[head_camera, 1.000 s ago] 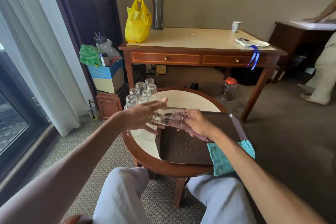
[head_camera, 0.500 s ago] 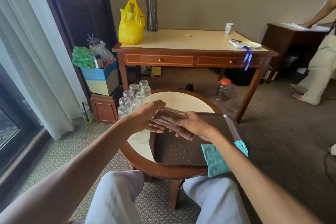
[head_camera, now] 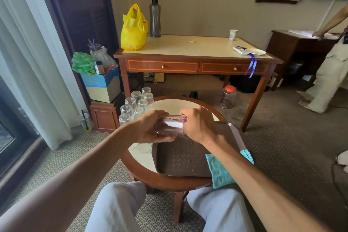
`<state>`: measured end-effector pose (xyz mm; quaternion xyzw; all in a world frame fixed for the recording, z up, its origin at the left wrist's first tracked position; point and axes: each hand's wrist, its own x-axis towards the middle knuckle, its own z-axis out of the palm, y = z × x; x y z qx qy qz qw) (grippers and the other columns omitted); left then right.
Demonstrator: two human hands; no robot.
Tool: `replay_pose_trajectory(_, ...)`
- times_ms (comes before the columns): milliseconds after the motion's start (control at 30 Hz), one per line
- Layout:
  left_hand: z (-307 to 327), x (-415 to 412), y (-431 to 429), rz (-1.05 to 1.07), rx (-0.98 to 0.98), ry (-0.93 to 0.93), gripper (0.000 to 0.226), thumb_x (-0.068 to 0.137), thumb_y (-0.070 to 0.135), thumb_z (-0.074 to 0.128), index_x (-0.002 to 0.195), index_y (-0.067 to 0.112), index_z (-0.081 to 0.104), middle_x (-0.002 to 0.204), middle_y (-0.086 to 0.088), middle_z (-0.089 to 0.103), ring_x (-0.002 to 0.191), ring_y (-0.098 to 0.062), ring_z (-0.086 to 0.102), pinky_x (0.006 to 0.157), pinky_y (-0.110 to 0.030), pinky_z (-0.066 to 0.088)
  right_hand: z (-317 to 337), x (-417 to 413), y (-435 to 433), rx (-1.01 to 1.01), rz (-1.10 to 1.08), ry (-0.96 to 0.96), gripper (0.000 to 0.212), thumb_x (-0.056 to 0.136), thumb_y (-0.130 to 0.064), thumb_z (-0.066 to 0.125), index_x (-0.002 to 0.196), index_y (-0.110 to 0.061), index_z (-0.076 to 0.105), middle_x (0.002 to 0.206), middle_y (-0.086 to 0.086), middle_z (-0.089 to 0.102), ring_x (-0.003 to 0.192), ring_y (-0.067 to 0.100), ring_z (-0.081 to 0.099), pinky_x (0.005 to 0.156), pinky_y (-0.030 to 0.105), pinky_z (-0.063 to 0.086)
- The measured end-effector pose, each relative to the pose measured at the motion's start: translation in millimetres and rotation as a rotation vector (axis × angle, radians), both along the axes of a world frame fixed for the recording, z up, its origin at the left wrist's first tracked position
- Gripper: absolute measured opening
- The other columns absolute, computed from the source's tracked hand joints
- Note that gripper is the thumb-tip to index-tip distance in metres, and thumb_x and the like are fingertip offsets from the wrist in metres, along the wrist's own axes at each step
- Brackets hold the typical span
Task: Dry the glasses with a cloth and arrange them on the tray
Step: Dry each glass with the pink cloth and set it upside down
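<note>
Over the worktop I am holding the glass on its side, my left hand gripping its base and my right hand pinching the purple cloth inside its mouth, the tray lying just below and upturned glasses standing beyond.

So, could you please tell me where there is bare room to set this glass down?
The tray floor is bare, though beaded with droplets, between its left wall and the teal cloth. The round table top is free beyond the held glass. Crowded: the upturned glasses at far left.
</note>
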<state>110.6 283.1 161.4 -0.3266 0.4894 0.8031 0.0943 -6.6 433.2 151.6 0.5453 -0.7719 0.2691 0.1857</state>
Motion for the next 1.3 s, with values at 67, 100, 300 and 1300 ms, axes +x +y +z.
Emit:
replay_pose_trajectory(67, 7.1, -2.0, 8.2, 0.067, -0.091, -0.01, 0.032, 0.107, 0.031, 0.039, 0.118, 0.006, 0.056, 0.105, -0.022, 0.072, 0.074, -0.029, 0.074, 0.048, -0.024, 0.058, -4.7, -9.2, -3.6, 0.02, -0.029, -0.091, 0.018, 0.079, -0.034, 0.069, 0.07, -0.022, 0.06, 0.062, -0.007, 0.052, 0.049, 0.002, 0.039, 0.042, 0.017, 0.021)
replay_pose_trajectory(100, 10.2, -2.9, 12.1, 0.112, -0.149, 0.0, 0.029, 0.107, 0.028, 0.037, 0.116, 0.007, 0.055, 0.106, -0.022, 0.072, 0.071, -0.029, 0.074, 0.045, -0.023, 0.056, -10.0, -12.4, -7.4, 0.018, -0.07, -0.181, 0.018, 0.081, -0.034, 0.071, 0.074, -0.019, 0.066, 0.065, -0.006, 0.058, 0.052, 0.004, 0.046, 0.043, 0.017, 0.026)
replay_pose_trajectory(300, 22.3, -3.9, 29.7, 0.125, -0.671, 0.268, 0.032, 0.109, 0.018, 0.034, 0.088, 0.009, 0.058, 0.068, -0.006, 0.069, 0.059, -0.022, 0.072, 0.052, -0.035, 0.062, -28.5, -4.8, -18.3, 0.232, -0.206, -1.55, 0.062, 0.085, -0.072, 0.056, 0.078, -0.012, 0.066, 0.057, -0.001, 0.062, 0.034, 0.007, 0.042, 0.033, 0.016, 0.026)
replay_pose_trajectory(1300, 4.0, -9.4, 8.1, 0.114, -0.181, 0.339, 0.032, 0.099, 0.035, 0.059, 0.118, 0.01, 0.056, 0.103, -0.015, 0.069, 0.09, -0.026, 0.074, 0.082, -0.042, 0.062, -0.8, -11.0, -5.2, -0.062, -0.177, 0.03, 0.027, 0.079, -0.035, 0.063, 0.063, -0.013, 0.067, 0.054, -0.005, 0.058, 0.039, 0.013, 0.042, 0.039, 0.013, 0.019)
